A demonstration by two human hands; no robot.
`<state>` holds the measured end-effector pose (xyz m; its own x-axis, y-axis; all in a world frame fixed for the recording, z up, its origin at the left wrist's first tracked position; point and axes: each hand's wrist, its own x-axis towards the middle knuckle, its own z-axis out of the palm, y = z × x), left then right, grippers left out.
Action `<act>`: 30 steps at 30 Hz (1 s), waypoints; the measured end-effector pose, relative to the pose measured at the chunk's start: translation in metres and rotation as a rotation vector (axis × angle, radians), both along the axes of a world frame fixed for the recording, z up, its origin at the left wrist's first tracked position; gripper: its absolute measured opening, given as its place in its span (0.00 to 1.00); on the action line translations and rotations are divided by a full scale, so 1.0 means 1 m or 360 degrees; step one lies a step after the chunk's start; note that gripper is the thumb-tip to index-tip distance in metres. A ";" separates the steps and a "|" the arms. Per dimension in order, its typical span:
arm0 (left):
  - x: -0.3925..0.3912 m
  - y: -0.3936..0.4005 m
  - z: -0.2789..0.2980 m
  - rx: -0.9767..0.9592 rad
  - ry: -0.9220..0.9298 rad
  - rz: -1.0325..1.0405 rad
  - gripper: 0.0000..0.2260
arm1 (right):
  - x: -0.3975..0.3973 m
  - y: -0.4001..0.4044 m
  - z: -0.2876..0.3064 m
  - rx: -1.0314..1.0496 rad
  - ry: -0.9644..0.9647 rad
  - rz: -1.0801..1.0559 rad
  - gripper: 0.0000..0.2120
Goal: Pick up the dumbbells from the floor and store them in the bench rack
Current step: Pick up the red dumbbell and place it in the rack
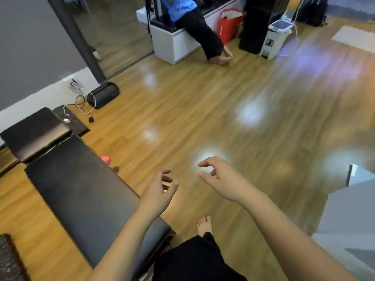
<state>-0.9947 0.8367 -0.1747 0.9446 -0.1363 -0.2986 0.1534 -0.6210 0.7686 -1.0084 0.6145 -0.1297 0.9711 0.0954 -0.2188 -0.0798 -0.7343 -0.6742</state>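
- The left hand (pixel 157 192) and right hand (pixel 220 179) hang above the wooden floor (pixel 203 110), fingers loosely curled, holding nothing.
- 1 pink dumbbell (pixel 106 159) end shows just beside the black bench (pixel 81 189); its rack is hidden.
- The white bin (pixel 276 38) is closed.

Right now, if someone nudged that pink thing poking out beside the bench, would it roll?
Possibly. The pink thing looks rounded, so it may roll on the glossy wood floor. It's mostly hidden by the bench, so its shape and weight are unclear. Both hands are empty.
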 end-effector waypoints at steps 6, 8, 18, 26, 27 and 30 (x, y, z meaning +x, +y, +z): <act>0.085 -0.039 0.005 0.0071 0.0003 0.0099 0.16 | 0.120 -0.034 0.015 -0.0043 0.0018 0.0237 0.16; 0.110 -0.040 0.010 0.0082 -0.0002 0.0187 0.16 | 0.157 -0.031 0.015 0.0042 0.0014 0.0265 0.15; 0.221 -0.042 0.008 0.0107 -0.0021 0.0868 0.17 | 0.329 0.012 -0.021 0.0155 0.0060 0.0923 0.14; 0.297 -0.061 0.036 0.0062 -0.0031 0.1465 0.17 | 0.465 0.017 -0.006 0.0118 0.0035 0.1501 0.14; 0.305 -0.065 0.040 0.0061 -0.0027 0.1504 0.16 | 0.481 0.020 -0.002 0.0117 0.0019 0.1570 0.14; 0.327 -0.074 0.043 0.0067 -0.0015 0.1644 0.16 | 0.521 0.029 0.006 0.0085 0.0010 0.1705 0.15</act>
<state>-0.6679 0.7622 -0.1313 0.5974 0.7529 -0.2761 0.6210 -0.2165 0.7533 -0.4878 0.6440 -0.1233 0.3747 0.9066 -0.1940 0.5849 -0.3935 -0.7093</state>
